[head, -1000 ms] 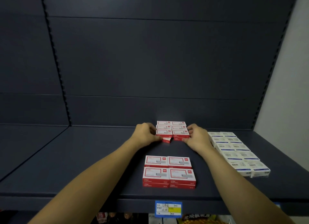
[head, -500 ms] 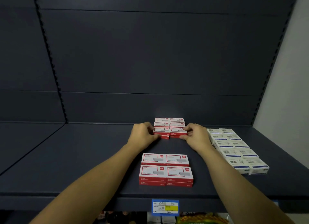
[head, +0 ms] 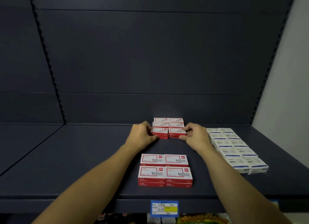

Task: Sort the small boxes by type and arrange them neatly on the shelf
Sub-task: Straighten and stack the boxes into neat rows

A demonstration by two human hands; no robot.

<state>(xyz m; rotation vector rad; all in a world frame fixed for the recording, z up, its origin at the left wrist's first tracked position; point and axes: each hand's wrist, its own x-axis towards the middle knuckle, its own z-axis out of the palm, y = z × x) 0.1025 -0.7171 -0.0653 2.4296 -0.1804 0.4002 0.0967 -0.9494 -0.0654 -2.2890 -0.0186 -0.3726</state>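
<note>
Two hands frame the far group of red boxes [head: 168,127], which sits at the back of the dark shelf [head: 66,157], close to the rear panel [head: 150,56], in two columns of three rows. The left hand [head: 142,136] has its fingers curled round the left end of the nearest row, thumb at the front edge; the right hand [head: 194,136] pinches the right end of the same row between thumb and fingers. Nearer the shelf's front edge, between the two forearms and apart from the far group, lies a second block of red boxes [head: 165,170], two by two and stacked two high, touching each other. Each lid is white with a red frame and a small red logo in the corner; the print is too small to read. To the right, just beside the right hand, a block of white boxes [head: 234,148] with blue stripes runs in two columns from back to front; their writing is blurred. On the shelf's front lip hangs a blue price tag [head: 164,208] with a yellow patch and handwritten figures that cannot be made out. Below the shelf, parts of colourful packets [head: 200,219] show.
</note>
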